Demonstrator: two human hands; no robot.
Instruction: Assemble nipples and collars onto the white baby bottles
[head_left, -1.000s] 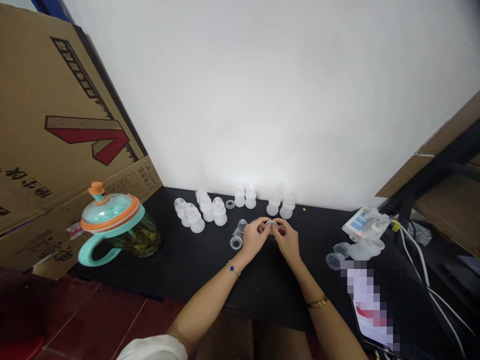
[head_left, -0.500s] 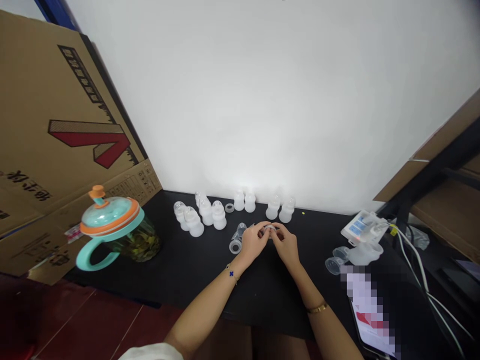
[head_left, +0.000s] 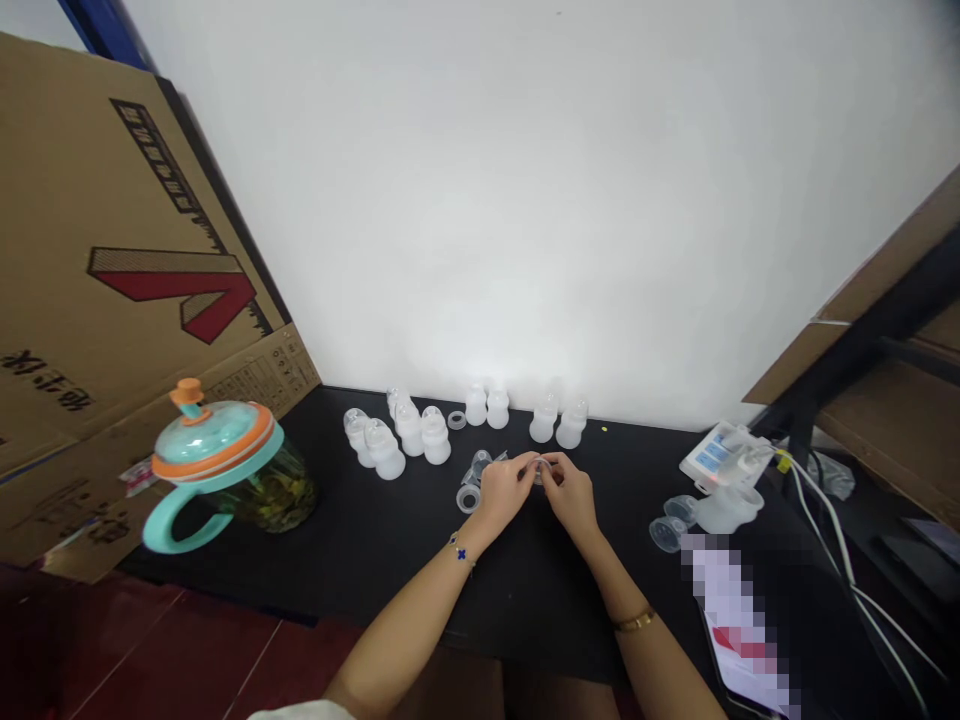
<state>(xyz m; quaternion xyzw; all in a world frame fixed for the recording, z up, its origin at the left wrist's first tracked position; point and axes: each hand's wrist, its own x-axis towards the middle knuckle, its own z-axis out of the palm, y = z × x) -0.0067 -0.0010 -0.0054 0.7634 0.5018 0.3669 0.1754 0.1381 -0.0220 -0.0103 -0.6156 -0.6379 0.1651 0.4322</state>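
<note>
- left hand [head_left: 501,495] and right hand [head_left: 572,496] both pinching a small whitish round plastic piece [head_left: 541,467] (mostly hidden tbh)
- translucent white waisted plastic bottles [head_left: 409,432], far side

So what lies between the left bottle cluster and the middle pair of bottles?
In the head view, a single pale ring lies there, on the black tabletop.

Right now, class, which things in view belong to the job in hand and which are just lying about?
Likely in the work:
small pale piece, in the grip of left hand and right hand
white bottles
loose rings
clear domed pieces

Apparently just lying about:
lidded jug
phone
cardboard box
</note>
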